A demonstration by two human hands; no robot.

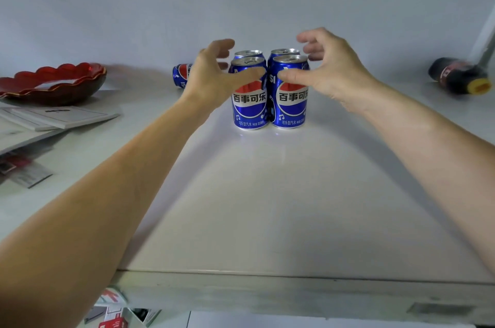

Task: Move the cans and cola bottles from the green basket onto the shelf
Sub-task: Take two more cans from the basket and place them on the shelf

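While four blue cans [269, 92] stand upright in a tight two-by-two block on the white shelf [267, 207], the left hand [214, 73] and right hand [325, 68] flank them with fingers spread, gripping nothing, one more can [180, 75] lying behind left and one cola bottle [459, 75] lying far right
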